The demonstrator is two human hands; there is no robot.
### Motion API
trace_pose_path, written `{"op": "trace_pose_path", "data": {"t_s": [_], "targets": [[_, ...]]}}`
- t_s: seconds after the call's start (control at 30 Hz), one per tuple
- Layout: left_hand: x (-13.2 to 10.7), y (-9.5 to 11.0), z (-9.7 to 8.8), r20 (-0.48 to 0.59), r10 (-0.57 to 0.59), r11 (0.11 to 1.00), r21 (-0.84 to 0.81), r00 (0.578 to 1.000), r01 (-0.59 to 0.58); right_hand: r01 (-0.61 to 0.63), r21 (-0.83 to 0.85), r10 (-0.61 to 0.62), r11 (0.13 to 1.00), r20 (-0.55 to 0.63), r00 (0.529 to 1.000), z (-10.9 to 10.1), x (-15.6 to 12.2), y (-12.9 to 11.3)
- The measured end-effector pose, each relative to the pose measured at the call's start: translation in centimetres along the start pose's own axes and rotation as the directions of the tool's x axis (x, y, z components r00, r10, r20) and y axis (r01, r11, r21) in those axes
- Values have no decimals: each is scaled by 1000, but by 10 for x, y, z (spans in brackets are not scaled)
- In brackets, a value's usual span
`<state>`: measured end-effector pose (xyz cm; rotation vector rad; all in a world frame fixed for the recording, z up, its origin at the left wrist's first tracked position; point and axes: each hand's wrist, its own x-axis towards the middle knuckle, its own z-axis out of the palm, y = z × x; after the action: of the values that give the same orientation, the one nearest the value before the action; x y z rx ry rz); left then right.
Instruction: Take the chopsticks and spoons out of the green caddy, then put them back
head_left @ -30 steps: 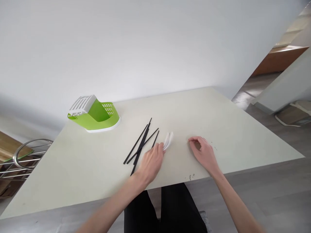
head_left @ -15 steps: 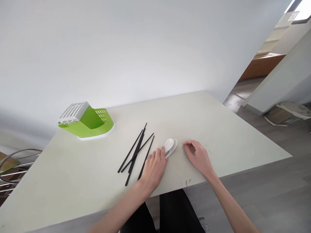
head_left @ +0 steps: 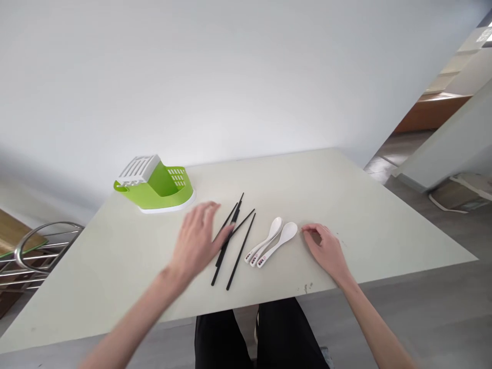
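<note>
My left hand point(head_left: 196, 241) hovers over the left side of several black chopsticks point(head_left: 241, 251), fingers apart and nothing in its grasp; it hides part of them. The chopsticks lie loosely crossed on the table. To their right, three white spoons point(head_left: 287, 233) rest side by side, partly overlapping, with dark and red marks on their handle ends. Just right of the spoon bowls my right hand point(head_left: 325, 251) rests on the table, fingers curled and the thumb meeting the fingertips around a bare gap. It does not touch the spoons.
A green cutlery holder point(head_left: 169, 197) with a white slotted top and white base stands at the back left of the pale table point(head_left: 307, 179), near the wall point(head_left: 246, 77). A metal-framed rack point(head_left: 49, 241) is beyond the left edge.
My left hand has let go of the spoons and moved left to the chopsticks, opening its fingers. All three spoons now show. My right hand stays curled in place; the view has shifted slightly.
</note>
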<state>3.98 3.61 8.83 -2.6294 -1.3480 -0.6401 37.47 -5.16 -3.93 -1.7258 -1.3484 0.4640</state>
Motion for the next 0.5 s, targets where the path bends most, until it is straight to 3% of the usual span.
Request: {"op": "trace_pose_path", "data": {"t_s": [0.13,0.2,0.37,0.5], "targets": [[34,-75,-48,-186,-139,984,84,973,157,-18,-18,18,1000,1,1000,2,-2,2],[43,-108,-64,-226,-179,971,116,958,209,-25,-26,25,999,-5,1000,2,-2,3],[44,-170,-72,-83,-227,951,194,970,239,-29,-45,29,999,-4,1000,4,-3,5],[36,-195,-64,27,-260,953,170,965,252,-43,-50,43,998,2,999,6,-4,6]]}}
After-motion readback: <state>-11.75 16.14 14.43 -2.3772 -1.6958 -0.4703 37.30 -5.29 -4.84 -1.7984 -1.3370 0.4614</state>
